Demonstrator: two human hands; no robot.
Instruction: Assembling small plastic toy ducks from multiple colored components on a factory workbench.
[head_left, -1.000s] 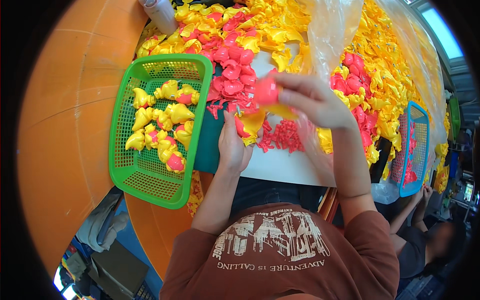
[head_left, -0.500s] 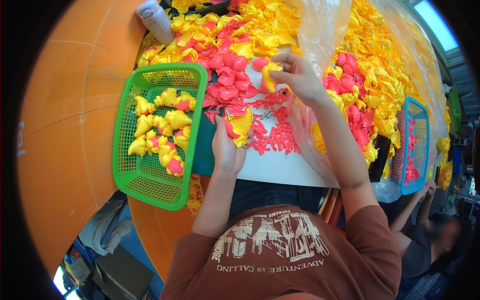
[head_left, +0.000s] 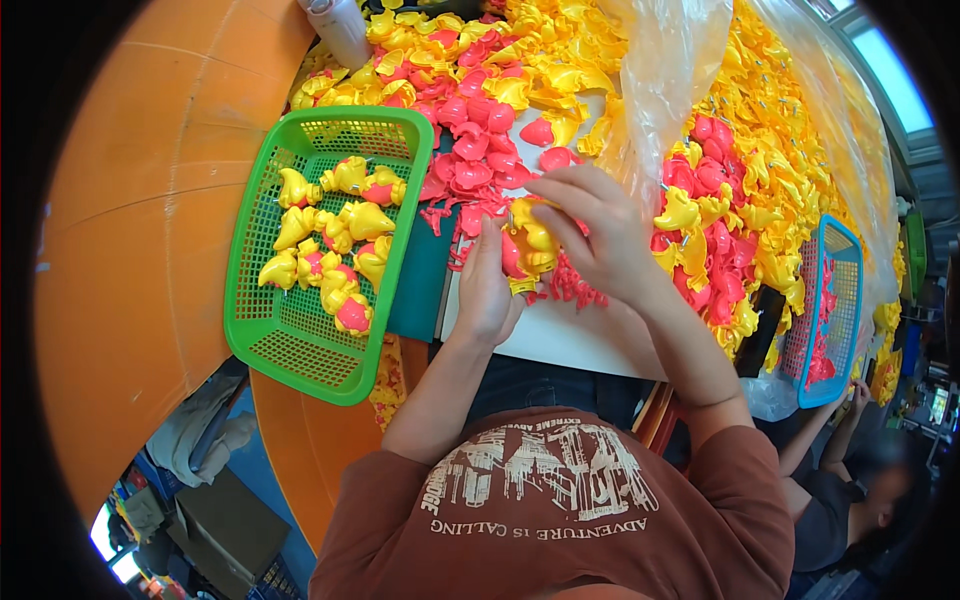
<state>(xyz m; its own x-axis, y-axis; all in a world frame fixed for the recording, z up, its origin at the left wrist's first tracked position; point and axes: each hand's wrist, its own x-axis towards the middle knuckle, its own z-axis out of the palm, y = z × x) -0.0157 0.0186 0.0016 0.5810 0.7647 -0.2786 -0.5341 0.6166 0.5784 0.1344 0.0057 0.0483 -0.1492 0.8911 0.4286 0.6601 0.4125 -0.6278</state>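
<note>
In front of my chest, my left hand (head_left: 486, 292) is closed round a yellow-and-red plastic toy piece (head_left: 532, 245), thumb along its left side. My right hand (head_left: 608, 238) comes over it from the right, its fingers bent onto the yellow shell on top. The fingertips partly cover the piece, so I cannot tell whether its halves are fully joined. Small red plastic parts (head_left: 572, 286) lie on the white board (head_left: 590, 335) beneath my hands. Beyond them is a heap of red shell pieces (head_left: 474, 165).
A green basket (head_left: 418, 170) with several yellow-and-red toys stands on the left. Yellow shells (head_left: 770, 190) heap along the back and right, around a clear plastic bag (head_left: 672, 70). A blue basket (head_left: 852, 300) holds red parts; another person (head_left: 835, 505) sits beyond it. A bottle (head_left: 342, 30) stands far left.
My right hand has come down and nearer with its yellow shell, meeting the piece in my left hand. The left hand has shifted slightly right. The whole view has moved a little.
</note>
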